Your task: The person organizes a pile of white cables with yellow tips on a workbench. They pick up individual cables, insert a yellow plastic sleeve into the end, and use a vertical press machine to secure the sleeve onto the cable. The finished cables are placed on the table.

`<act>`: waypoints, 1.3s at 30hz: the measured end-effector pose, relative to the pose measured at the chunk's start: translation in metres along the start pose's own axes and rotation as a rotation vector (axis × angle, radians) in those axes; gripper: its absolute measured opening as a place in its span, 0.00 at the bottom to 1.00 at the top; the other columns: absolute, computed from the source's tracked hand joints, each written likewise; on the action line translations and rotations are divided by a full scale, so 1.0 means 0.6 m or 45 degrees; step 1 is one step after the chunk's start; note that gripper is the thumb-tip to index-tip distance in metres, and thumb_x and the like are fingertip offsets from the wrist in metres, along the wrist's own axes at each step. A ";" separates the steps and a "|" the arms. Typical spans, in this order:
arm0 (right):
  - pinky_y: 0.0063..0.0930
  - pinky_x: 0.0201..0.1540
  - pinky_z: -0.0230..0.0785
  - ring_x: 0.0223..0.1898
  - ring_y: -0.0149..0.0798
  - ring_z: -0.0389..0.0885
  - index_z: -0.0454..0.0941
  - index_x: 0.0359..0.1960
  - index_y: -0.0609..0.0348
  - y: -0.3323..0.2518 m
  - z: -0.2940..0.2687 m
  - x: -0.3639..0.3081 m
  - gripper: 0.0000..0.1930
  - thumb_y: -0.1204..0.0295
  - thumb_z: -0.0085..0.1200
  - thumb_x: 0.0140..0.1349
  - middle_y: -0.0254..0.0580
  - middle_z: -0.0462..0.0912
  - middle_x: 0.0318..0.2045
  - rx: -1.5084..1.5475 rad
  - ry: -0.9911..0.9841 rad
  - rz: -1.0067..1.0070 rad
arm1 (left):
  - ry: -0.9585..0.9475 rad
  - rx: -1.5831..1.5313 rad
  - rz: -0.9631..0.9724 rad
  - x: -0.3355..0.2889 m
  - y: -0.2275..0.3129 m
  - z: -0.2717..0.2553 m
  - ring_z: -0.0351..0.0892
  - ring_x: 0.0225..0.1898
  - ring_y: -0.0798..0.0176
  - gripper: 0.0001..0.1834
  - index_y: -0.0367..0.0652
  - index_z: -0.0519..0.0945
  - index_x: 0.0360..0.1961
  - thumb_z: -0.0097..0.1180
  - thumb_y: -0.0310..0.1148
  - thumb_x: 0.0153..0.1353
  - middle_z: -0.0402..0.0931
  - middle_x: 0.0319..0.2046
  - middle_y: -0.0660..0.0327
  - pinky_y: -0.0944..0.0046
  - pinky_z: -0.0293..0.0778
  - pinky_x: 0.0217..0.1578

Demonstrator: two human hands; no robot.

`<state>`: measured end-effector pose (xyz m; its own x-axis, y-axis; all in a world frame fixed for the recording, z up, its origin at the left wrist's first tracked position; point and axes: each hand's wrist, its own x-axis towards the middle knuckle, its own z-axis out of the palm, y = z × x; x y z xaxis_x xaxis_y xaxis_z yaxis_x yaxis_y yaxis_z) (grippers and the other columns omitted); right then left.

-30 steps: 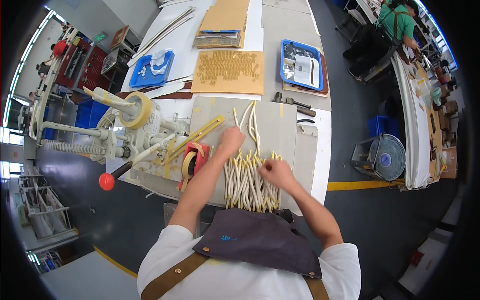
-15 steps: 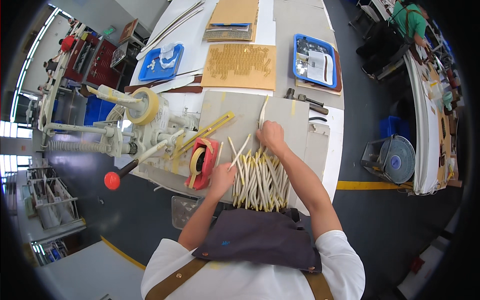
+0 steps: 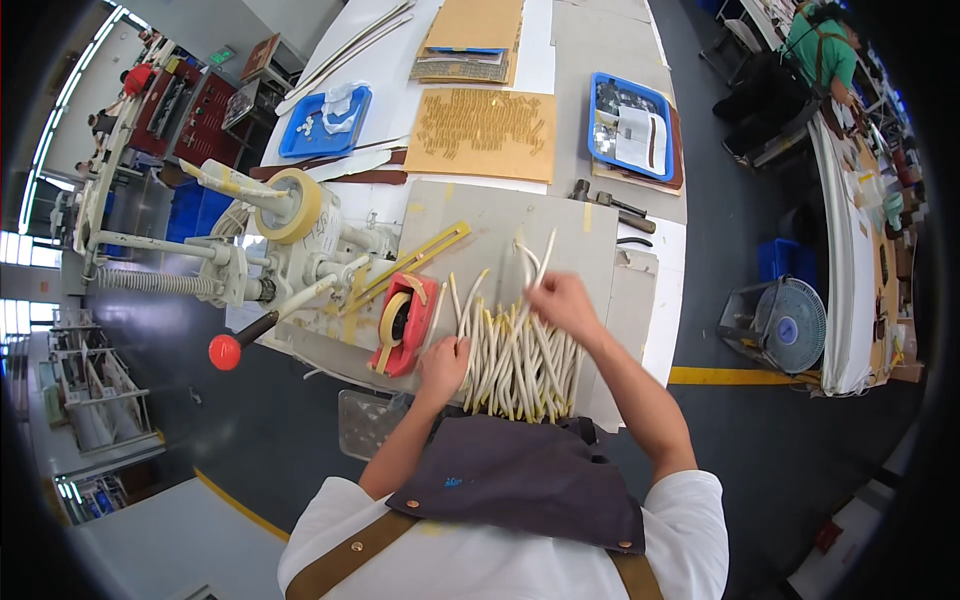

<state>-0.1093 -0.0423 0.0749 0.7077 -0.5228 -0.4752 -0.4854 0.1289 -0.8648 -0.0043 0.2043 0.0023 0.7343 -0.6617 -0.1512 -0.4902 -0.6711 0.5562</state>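
A bundle of white cord pieces (image 3: 515, 365) with yellowish ends lies side by side on the grey board (image 3: 590, 260), close to my apron. My right hand (image 3: 562, 302), slightly blurred, is closed around a white cord (image 3: 546, 256) above the bundle's far end. A second, bent cord stands just left of it; whether that hand grips it too is unclear. At the bundle's left edge, my left hand (image 3: 443, 366) has its fingers closed at the lower end of another white cord (image 3: 474, 300). Just left of that hand sits a red tape dispenser (image 3: 411, 330).
A white machine (image 3: 300, 245) with a red-knobbed lever (image 3: 226, 351) stands at left. Beside it lies a yellow slotted bar (image 3: 415, 264). Farther off are a cardboard sheet with small pieces (image 3: 480, 172), two blue trays (image 3: 293, 150) and hand tools (image 3: 630, 215).
My right hand has drawn back toward me and slightly right, its cord now tilted right. My left hand has shifted slightly nearer, and the cord by it has moved left.
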 end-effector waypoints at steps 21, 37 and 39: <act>0.42 0.35 0.78 0.25 0.52 0.85 0.83 0.33 0.67 0.135 0.032 0.131 0.17 0.63 0.66 0.52 0.54 0.85 0.24 -0.786 0.574 -0.202 | 0.250 0.130 0.211 -0.049 -0.041 0.013 0.68 0.57 0.35 0.32 0.30 0.68 0.64 0.58 0.41 0.65 0.69 0.57 0.37 0.44 0.65 0.60; 0.39 0.32 0.75 0.24 0.46 0.83 0.85 0.27 0.67 0.219 -0.093 -0.111 0.23 0.53 0.63 0.53 0.56 0.82 0.19 -0.703 0.322 0.224 | -0.426 -0.036 -0.214 -0.032 0.043 -0.029 0.63 0.63 0.38 0.58 0.31 0.57 0.72 0.62 0.66 0.55 0.64 0.60 0.40 0.48 0.59 0.66; 0.42 0.43 0.79 0.36 0.56 0.87 0.84 0.41 0.71 0.193 -0.056 -0.188 0.34 0.45 0.67 0.51 0.61 0.86 0.31 -0.489 0.159 0.478 | -0.488 -0.004 -0.233 -0.033 0.056 -0.034 0.61 0.65 0.39 0.63 0.32 0.53 0.74 0.64 0.68 0.51 0.62 0.62 0.40 0.49 0.58 0.66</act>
<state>-0.2626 0.0030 0.0338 0.3954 -0.5990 -0.6963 -0.8614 0.0212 -0.5074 -0.0259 0.2019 0.0404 0.5810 -0.6088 -0.5402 -0.3665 -0.7883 0.4943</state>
